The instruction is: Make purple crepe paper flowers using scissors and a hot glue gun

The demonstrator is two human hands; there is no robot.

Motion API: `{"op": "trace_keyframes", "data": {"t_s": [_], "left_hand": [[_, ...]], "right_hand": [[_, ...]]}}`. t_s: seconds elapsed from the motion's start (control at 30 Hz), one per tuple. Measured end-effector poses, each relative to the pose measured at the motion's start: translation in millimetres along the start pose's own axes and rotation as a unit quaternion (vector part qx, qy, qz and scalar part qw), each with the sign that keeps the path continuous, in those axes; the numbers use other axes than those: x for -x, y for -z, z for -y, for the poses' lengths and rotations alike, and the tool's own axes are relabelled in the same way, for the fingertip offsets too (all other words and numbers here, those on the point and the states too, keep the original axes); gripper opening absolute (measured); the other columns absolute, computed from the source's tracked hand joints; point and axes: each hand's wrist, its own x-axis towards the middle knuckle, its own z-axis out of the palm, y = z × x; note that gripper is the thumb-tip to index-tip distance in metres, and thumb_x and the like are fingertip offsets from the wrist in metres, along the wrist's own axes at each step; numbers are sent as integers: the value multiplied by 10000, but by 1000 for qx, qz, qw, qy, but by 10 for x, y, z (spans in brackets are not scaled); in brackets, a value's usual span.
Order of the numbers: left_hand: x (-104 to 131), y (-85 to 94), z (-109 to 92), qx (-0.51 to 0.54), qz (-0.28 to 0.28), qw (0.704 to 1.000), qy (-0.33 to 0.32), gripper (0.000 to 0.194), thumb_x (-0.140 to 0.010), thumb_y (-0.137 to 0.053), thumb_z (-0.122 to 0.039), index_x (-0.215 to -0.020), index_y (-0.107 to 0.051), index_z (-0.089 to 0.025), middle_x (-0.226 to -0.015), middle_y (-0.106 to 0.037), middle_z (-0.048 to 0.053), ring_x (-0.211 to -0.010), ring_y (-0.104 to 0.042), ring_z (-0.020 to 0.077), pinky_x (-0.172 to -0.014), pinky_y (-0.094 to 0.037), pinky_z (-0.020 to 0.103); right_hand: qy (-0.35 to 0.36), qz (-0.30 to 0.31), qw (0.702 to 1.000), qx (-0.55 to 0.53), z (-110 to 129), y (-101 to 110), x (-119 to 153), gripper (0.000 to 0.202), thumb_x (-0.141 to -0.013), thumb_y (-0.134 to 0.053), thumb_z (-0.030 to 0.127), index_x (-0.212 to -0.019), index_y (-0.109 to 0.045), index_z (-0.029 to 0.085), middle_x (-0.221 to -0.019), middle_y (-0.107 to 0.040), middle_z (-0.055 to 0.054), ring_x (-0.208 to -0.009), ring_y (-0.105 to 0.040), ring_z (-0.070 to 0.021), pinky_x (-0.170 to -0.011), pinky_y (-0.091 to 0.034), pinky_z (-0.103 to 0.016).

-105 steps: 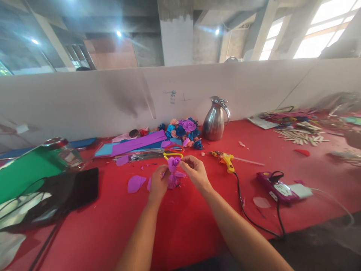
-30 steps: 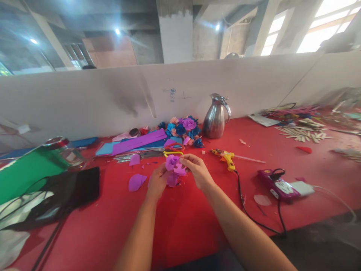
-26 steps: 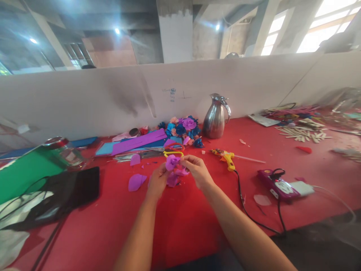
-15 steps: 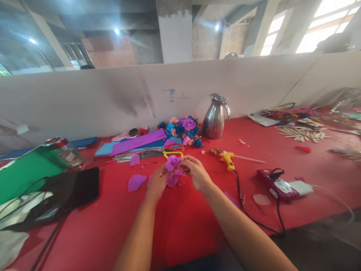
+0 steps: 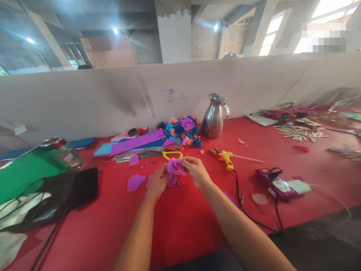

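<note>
Between my two hands is a purple paper flower [image 5: 173, 165], held up over the red table. My left hand [image 5: 158, 180] is closed on its left side, low down. The fingers of my right hand [image 5: 196, 171] pinch its petals from the right. Loose purple paper petals [image 5: 135, 183] lie on the table left of my left hand, and more purple pieces sit partly hidden behind the flower. Just beyond the flower are scissors with yellow and red handles [image 5: 172, 154].
A bunch of paper flowers [image 5: 183, 128] stands at the back beside a steel jug [image 5: 213, 116]. On the right are a yellow glue gun [image 5: 227, 160] and a purple power strip [image 5: 275, 184]. Purple paper strips [image 5: 138, 142], a glass jar [image 5: 66, 152] and a black device [image 5: 83, 188] lie left.
The flower has turned slightly in my fingers, so more of its rolled centre and lower petals show. Both hands stay nearly in place.
</note>
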Motion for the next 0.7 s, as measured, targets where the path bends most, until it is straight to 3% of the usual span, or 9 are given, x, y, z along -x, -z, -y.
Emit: {"op": "trace_keyframes", "data": {"t_s": [0.23, 0.5, 0.7], "left_hand": [[1, -1, -26, 27, 0, 1000, 6, 304, -736, -653, -339, -998, -700, -192, -997, -713, 50, -966, -601, 234, -890, -416, 326], [12, -2, -69, 64, -46, 997, 15, 333, -689, -702, -363, -970, -715, -185, -908, -719, 41, -895, -608, 223, -851, -427, 325], [7, -2, -45, 122, -50, 991, 13, 337, -704, -704, -378, -987, -712, -196, -1022, -714, 68, -1042, -590, 242, -949, -389, 357]], "right_hand": [[-100, 9, 987, -126, -11, -28, -4, 300, -501, -784, 375, -642, -641, 152, -521, -561, 31, -478, -449, -67, -477, -317, -207], [-24, 35, 993, -108, 0, -67, 53, 294, -582, -796, 382, -719, -656, 162, -590, -590, 33, -494, -445, -56, -510, -355, -202], [-32, 65, 990, -120, 12, -56, 70, 368, -544, -833, 319, -845, -674, 179, -712, -653, 17, -588, -545, -83, -599, -440, -227]]}}
